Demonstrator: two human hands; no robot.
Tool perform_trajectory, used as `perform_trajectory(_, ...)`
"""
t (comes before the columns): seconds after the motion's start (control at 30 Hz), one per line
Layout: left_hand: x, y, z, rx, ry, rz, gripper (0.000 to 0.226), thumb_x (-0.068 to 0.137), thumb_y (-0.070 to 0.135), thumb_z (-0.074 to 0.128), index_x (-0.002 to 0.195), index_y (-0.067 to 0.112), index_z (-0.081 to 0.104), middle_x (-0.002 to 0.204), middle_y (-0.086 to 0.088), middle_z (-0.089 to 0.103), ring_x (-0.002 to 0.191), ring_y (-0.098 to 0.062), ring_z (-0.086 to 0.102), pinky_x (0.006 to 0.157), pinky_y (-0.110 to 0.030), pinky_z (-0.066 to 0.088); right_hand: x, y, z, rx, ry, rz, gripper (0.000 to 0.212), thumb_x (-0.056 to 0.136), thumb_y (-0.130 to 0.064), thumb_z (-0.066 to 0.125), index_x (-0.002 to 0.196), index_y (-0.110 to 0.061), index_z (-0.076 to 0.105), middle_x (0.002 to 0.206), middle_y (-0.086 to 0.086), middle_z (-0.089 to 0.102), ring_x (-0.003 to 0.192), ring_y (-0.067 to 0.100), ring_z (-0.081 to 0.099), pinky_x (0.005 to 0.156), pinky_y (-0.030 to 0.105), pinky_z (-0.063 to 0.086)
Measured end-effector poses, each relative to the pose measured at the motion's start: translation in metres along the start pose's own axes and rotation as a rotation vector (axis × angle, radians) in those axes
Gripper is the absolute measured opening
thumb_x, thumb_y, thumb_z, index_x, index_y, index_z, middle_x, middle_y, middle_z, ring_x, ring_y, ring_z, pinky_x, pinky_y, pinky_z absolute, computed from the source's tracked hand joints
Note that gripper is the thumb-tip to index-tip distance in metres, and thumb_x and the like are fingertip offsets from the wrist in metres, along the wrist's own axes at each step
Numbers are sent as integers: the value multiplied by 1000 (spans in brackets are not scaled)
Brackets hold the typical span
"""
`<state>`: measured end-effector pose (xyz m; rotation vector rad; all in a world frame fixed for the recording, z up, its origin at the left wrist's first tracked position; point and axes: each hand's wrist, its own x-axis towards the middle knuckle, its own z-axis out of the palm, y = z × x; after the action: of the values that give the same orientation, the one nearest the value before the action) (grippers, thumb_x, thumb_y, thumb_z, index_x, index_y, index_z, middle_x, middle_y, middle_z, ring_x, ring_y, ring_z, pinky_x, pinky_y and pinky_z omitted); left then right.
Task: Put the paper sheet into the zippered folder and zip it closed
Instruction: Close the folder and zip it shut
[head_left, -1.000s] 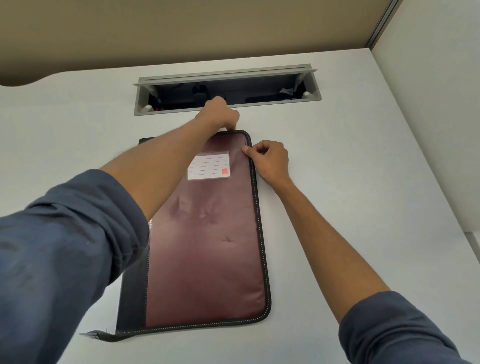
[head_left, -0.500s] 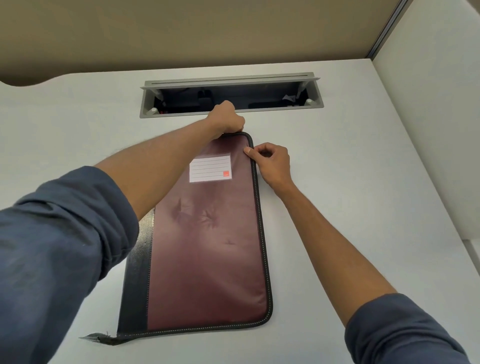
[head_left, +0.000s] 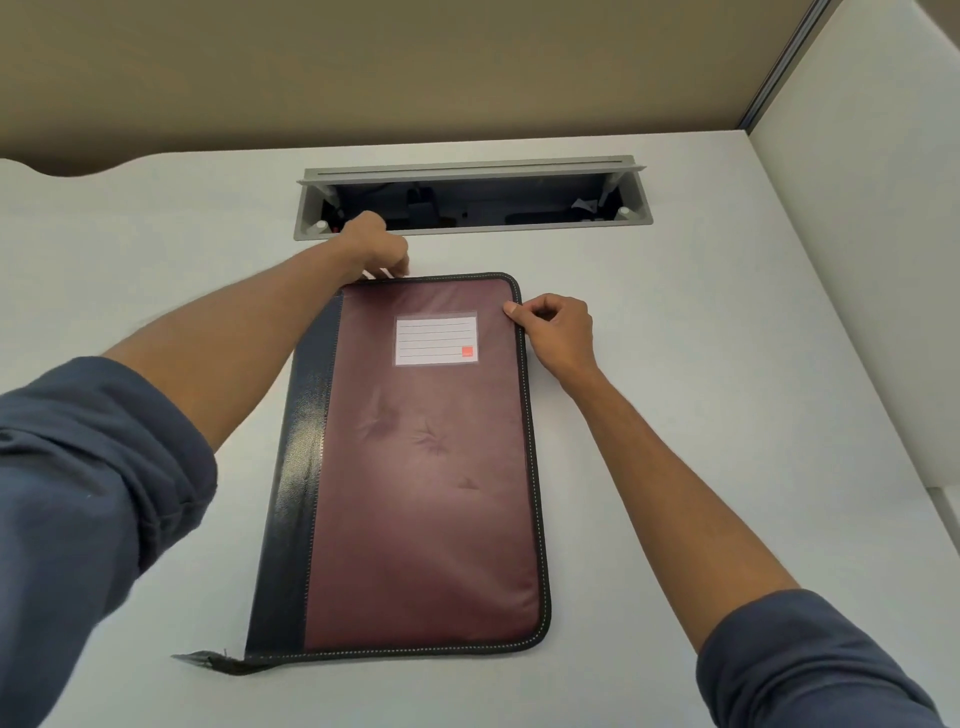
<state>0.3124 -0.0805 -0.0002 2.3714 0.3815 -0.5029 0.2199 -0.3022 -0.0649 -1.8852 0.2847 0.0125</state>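
A maroon zippered folder (head_left: 426, 467) with a dark spine strip and a white label lies flat on the white desk (head_left: 701, 364), closed. My left hand (head_left: 374, 244) sits at the folder's far left corner, fingers pinched on the zipper pull there. My right hand (head_left: 556, 327) presses its thumb and fingers onto the folder's far right edge, just below the rounded corner. No paper sheet is in sight. A loose zipper tail (head_left: 208, 661) sticks out at the near left corner.
An open grey cable tray (head_left: 467, 228) is recessed in the desk just beyond the folder, with dark cables inside. A beige partition stands behind the desk and a white panel (head_left: 857, 260) on the right.
My left hand has slid leftward along the folder's far edge, from near the right corner to the left corner. My right hand has stayed on the right edge.
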Motion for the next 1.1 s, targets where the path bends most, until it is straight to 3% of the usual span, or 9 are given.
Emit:
perform_trajectory(0.13,2,-27,-17,-25,44,-56,22,79,1,69,99,-2,60,74,-8,60,71,-21,58,57,-26,40,0,-1,-1,-9,-8,6,23,82,-28,75,82,-6,73,78,2,70,70,10,62,69,20,50)
perform_trajectory(0.3,6,-66,-41,-64,157,-133,48,72,5,75,115,-5,58,108,-18,61,96,-29,59,63,-28,41,-1,1,-1,-44,1,1,24,82,-29,75,82,-5,73,77,1,70,70,9,62,69,19,49)
perform_trajectory(0.43,8,-89,-53,-127,162,-184,28,75,7,76,98,0,61,100,-17,65,85,-26,60,76,-36,44,-2,1,1,-68,8,-12,25,83,-30,74,83,-6,74,80,2,71,73,10,63,72,22,51)
perform_trajectory(0.6,-5,-108,-45,-112,284,-84,24,78,25,78,76,5,65,82,-14,62,78,-27,56,70,-34,46,-10,0,7,-131,53,-7,24,84,-35,70,89,-11,74,82,-3,72,80,13,67,84,35,56)
perform_trajectory(0.73,-49,-121,-17,200,457,62,32,91,39,52,106,14,66,107,-15,67,104,-39,60,84,-42,48,-42,-5,6,-250,35,-37,43,86,-38,66,124,-18,60,110,-4,68,98,10,62,88,26,47)
perform_trajectory(0.8,-75,-133,5,259,419,203,41,97,39,43,127,13,52,121,-17,60,113,-38,54,86,-45,45,-64,-3,6,-349,-32,-123,55,88,-38,62,138,-19,47,133,-1,57,117,14,55,94,28,42)
perform_trajectory(0.87,-100,-150,26,224,363,236,56,100,41,36,148,13,30,145,-15,44,133,-33,40,104,-47,37,-85,2,9,-517,-87,-193,65,92,-43,55,148,-18,34,150,4,41,135,20,42,108,36,37)
perform_trajectory(0.93,-125,-168,40,171,341,233,64,100,47,34,154,17,17,157,-13,27,143,-27,26,115,-42,24,-107,8,12,-641,-113,-208,69,95,-47,47,153,-19,22,159,9,25,143,25,29,114,40,29)
perform_trajectory(1.1,-185,-195,59,167,264,274,76,92,62,35,155,29,8,163,-6,6,150,-22,10,119,-38,12,-152,19,23,-756,-104,-201,75,95,-58,35,155,-22,10,163,11,1,149,26,10,120,41,16)
